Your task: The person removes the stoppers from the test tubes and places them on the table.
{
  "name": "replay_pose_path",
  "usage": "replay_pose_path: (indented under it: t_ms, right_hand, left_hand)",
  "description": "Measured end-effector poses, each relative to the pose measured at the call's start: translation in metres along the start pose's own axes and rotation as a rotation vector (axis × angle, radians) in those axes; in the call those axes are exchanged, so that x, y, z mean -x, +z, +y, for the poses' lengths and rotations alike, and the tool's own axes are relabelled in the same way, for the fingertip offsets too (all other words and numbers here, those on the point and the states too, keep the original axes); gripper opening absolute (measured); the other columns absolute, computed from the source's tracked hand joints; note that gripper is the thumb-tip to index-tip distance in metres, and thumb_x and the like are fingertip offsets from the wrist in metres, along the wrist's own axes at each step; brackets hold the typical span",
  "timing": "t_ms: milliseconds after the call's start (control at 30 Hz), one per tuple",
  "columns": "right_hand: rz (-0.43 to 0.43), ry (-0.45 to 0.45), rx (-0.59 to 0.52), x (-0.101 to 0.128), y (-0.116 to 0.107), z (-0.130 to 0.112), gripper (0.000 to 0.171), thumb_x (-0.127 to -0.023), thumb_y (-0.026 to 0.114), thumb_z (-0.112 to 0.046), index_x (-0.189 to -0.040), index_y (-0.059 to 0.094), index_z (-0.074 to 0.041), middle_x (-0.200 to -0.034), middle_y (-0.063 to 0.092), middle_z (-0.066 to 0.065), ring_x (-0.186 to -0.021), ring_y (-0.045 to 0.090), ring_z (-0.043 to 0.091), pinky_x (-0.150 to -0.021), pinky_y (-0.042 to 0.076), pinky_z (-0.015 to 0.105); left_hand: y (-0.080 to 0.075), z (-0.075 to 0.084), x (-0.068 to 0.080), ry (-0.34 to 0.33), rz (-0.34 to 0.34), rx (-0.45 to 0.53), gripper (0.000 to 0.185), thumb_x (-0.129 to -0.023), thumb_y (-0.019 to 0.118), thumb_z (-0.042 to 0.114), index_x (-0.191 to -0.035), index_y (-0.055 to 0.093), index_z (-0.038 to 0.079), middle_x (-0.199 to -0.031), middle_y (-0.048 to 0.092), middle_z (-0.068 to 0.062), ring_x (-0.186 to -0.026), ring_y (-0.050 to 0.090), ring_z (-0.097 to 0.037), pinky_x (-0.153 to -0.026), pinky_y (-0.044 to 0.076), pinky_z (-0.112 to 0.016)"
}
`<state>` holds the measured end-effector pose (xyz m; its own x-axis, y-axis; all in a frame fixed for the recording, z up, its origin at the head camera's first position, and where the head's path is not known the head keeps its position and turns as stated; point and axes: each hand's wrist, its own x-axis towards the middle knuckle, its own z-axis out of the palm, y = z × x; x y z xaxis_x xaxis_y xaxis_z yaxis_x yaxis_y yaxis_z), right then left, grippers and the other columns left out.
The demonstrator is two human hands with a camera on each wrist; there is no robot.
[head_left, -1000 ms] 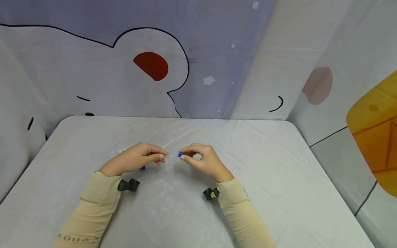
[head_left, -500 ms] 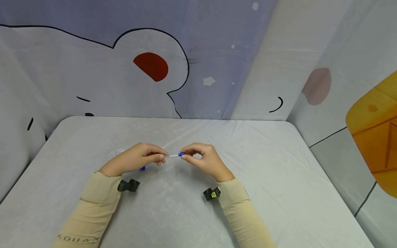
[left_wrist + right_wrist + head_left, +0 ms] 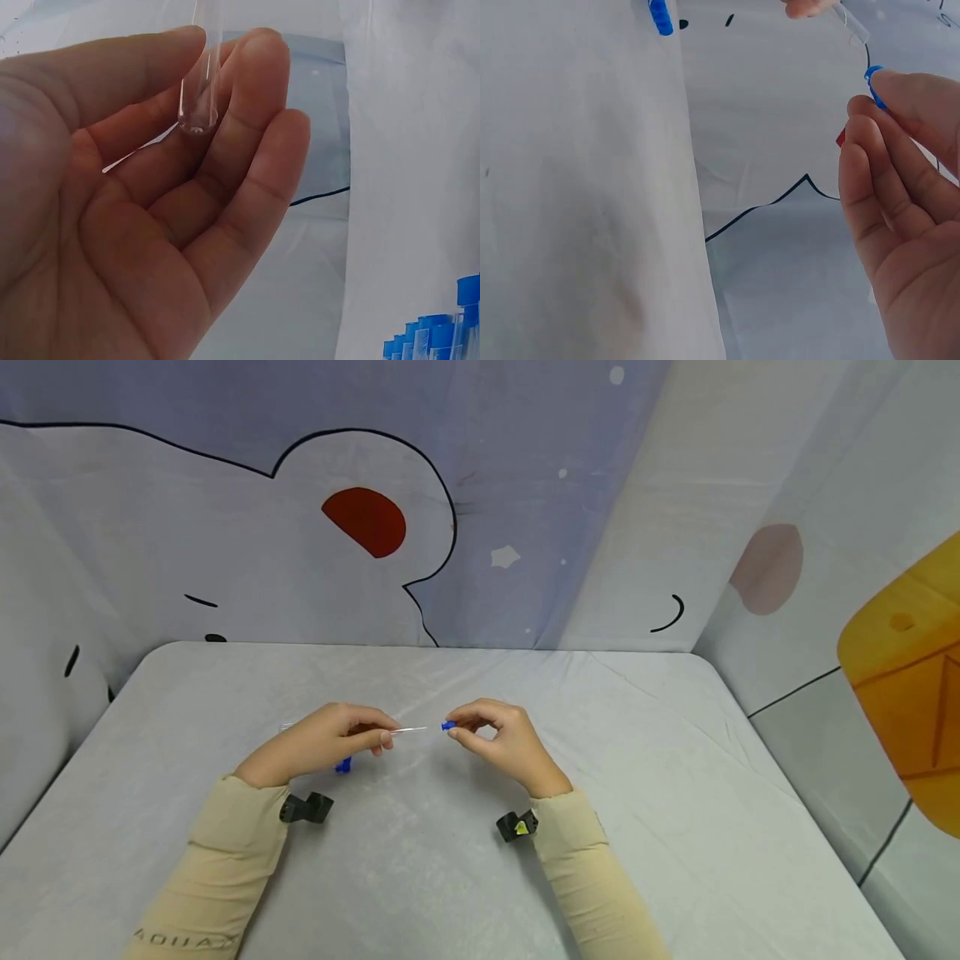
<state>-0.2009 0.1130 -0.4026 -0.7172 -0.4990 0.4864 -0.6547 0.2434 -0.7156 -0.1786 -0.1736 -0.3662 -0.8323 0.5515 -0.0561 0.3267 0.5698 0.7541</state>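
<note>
Both hands busy above the table [image 3: 420, 860], wrists apart, fingertips turned toward each other. Left hand [image 3: 318, 743] holds a tube [image 3: 200, 86] between thumb and fingertips, remaining fingers bent loosely alongside. Right hand [image 3: 506, 747] pinches a blue cap [image 3: 448, 725] between thumb and fingertip; its other fingers lie together, gently bent.

Tube: slender, straight, colourless, see-through; fingers show through the wall. Closed end rounded, catching bright glints, on the palm side of the left hand. Far end juts out past the left fingertips toward the right hand, tilted slightly upward in the head view. Cap small, vivid blue, near the tube's end but apart from it; narrow gap between them.

Other containers: cluster of blue-capped tubes [image 3: 441, 336] at the lower right corner of the left wrist view, side by side, clear walls below the caps. Contents, if any, too small to tell. From the head, the left hand covers most of this group; blue shows just below the hand, a clear end just beyond the wrist.

Surroundings: pale, lightly creased cover on the table. Beige sleeves [image 3: 217, 852], a black device [image 3: 306, 808] at each wrist. Printed backdrop [image 3: 525, 485] behind: dark outlines, red patch, orange-yellow figure at right.
</note>
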Motion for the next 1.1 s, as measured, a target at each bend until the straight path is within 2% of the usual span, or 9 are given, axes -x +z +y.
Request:
replay_pose_path:
  t_ms: [200,467,767,1100]
  right_hand:
    - [0.044,0.037,-0.029,0.000,-0.002,0.005,0.015,-0.092,0.076,-0.005,-0.106,0.076,-0.003,-0.099,0.073,0.007,-0.086,0.066,0.017,-0.081,0.056,0.032]
    - [0.071,0.112,-0.057,0.002,-0.004,0.011,0.016,-0.094,0.072,-0.001,-0.108,0.077,-0.005,-0.103,0.069,0.006,-0.093,0.064,0.018,-0.082,0.056,0.034]
    - [0.124,0.244,0.001,0.004,-0.010,0.022,0.016,-0.094,0.068,-0.004,-0.109,0.076,-0.004,-0.102,0.068,0.003,-0.095,0.063,0.017,-0.082,0.055,0.034]
    - [0.249,0.399,-0.009,0.006,-0.019,0.033,0.019,-0.092,0.075,-0.010,-0.108,0.074,0.000,-0.097,0.071,0.007,-0.090,0.065,0.020,-0.079,0.055,0.029]
  left_hand:
    - [0.000,-0.004,0.000,-0.014,0.091,-0.037,0.028,-0.106,0.057,0.017,-0.126,0.068,0.003,-0.104,0.073,-0.007,-0.094,0.067,-0.019,-0.084,0.053,-0.040]
    - [-0.001,-0.013,-0.002,-0.057,0.197,-0.050,0.030,-0.106,0.057,0.021,-0.128,0.066,0.003,-0.101,0.072,-0.010,-0.097,0.068,-0.030,-0.082,0.051,-0.042]
    - [-0.004,-0.025,-0.003,-0.141,0.317,0.001,0.036,-0.108,0.048,0.008,-0.141,0.054,-0.004,-0.126,0.067,-0.020,-0.112,0.066,-0.034,-0.096,0.050,-0.051]
    - [-0.003,-0.043,0.000,-0.215,0.466,0.029,0.040,-0.107,0.048,0.006,-0.145,0.048,-0.007,-0.130,0.064,-0.025,-0.115,0.064,-0.038,-0.097,0.049,-0.053]
